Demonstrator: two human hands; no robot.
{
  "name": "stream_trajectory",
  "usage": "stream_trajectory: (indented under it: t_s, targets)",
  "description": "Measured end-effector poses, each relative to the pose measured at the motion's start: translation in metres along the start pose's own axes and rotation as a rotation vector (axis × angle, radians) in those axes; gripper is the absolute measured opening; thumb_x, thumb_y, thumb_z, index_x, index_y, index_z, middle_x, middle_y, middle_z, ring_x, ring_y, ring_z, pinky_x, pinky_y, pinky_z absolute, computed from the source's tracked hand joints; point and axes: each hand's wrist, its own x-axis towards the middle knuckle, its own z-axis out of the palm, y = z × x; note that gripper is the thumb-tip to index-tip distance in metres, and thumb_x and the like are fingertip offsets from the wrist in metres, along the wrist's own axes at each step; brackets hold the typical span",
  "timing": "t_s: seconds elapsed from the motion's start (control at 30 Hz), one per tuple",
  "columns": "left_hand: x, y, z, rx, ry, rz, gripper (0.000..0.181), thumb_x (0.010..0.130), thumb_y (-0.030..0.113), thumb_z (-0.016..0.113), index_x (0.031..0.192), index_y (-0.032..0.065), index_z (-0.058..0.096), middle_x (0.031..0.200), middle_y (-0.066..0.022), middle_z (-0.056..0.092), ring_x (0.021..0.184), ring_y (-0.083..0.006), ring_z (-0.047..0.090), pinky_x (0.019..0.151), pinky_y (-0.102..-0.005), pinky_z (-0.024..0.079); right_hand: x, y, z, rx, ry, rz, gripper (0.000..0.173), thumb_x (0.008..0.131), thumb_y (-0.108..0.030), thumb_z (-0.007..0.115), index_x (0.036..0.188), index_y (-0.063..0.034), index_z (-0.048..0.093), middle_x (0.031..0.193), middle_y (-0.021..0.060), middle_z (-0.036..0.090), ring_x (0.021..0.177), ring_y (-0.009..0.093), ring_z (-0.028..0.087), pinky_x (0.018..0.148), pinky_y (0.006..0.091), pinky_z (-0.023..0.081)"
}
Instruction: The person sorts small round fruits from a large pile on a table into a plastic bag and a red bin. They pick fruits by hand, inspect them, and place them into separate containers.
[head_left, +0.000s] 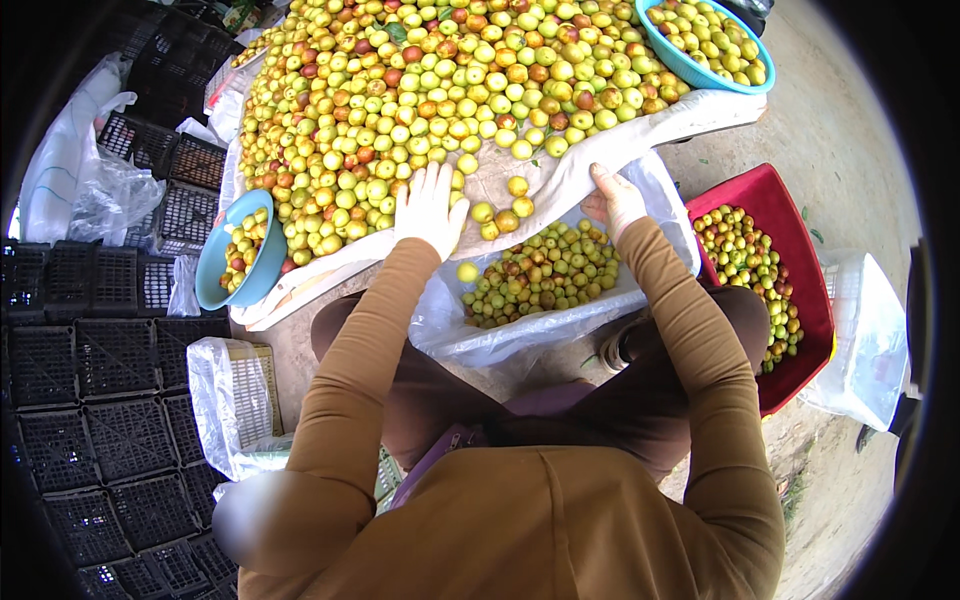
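A big heap of green, yellow and reddish jujube fruits (420, 97) covers a cloth-lined table (499, 169). My left hand (431, 206) lies flat at the heap's near edge, palm down with fingers stretched, touching fruits. My right hand (616, 201) pinches the raised edge of the white cloth (600, 150). Between the hands, below the cloth's edge, stands a crate lined with clear plastic (525, 330), partly filled with jujubes (547, 270). A few loose fruits (506, 220) lie on the cloth near my left hand, and one yellow fruit (467, 271) is at the crate's left side.
A blue bowl of fruit (259, 281) sits at the table's left corner, another blue basin (694, 71) at the right. A red tub (806, 330) of jujubes stands right of my knee. Black plastic crates (112, 435) are stacked at left, beside a plastic-lined pale crate (251, 390).
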Motion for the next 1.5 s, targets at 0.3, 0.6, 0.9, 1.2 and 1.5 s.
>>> stream_trajectory:
  t_s: [0.3,0.6,0.9,1.2,1.5]
  targets:
    - [0.071,-0.044,-0.004,0.028,0.192,-0.362,0.052,0.088,0.049,0.061,0.122,0.0093,0.065,0.111,-0.0169,0.067,0.102,-0.0328,0.064,0.089,-0.0439,0.051,-0.007,-0.008,0.001,0.047,-0.009,0.0,0.043,0.091,-0.035,0.071,0.121,-0.0058,0.061,0.107,0.0106,0.071,0.092,0.023,0.07,0.089,0.0378,0.054]
    - [0.082,-0.023,0.017,-0.456,0.19,-0.196,0.021,0.081,0.03,0.073,0.086,0.0101,0.078,0.083,-0.012,0.071,0.08,-0.0284,0.068,0.077,-0.0385,0.054,-0.002,-0.003,0.0,-0.014,0.003,0.016,0.048,0.091,-0.044,0.069,0.122,-0.0086,0.06,0.104,0.0067,0.069,0.091,0.021,0.066,0.091,0.0387,0.051]
    - [0.049,-0.074,-0.032,-0.263,0.361,-0.345,0.025,0.087,0.02,0.068,0.104,0.003,0.073,0.092,-0.0129,0.073,0.082,-0.0295,0.069,0.08,-0.0354,0.055,-0.002,-0.005,-0.002,0.059,0.01,0.007,0.042,0.091,-0.037,0.071,0.118,-0.0058,0.062,0.103,0.0089,0.07,0.087,0.022,0.069,0.089,0.038,0.054]
    - [0.033,-0.01,0.002,0.249,-0.019,-0.298,0.068,0.096,0.055,0.043,0.15,0.0142,0.035,0.154,-0.0185,0.037,0.143,-0.0397,0.028,0.114,-0.0631,0.019,0.001,-0.001,0.002,0.029,0.029,0.005,0.047,0.088,-0.042,0.073,0.118,-0.0077,0.063,0.098,0.0068,0.069,0.084,0.019,0.066,0.086,0.0371,0.054]
    - [0.042,0.087,0.003,-0.148,-0.006,-0.197,0.06,0.095,0.048,0.045,0.146,0.014,0.044,0.156,-0.0167,0.034,0.142,-0.0438,0.029,0.113,-0.0612,0.023,0.006,0.002,-0.002,0.034,0.038,-0.002,0.049,0.089,-0.041,0.073,0.121,-0.0069,0.061,0.101,0.0074,0.068,0.086,0.02,0.067,0.086,0.0394,0.054]
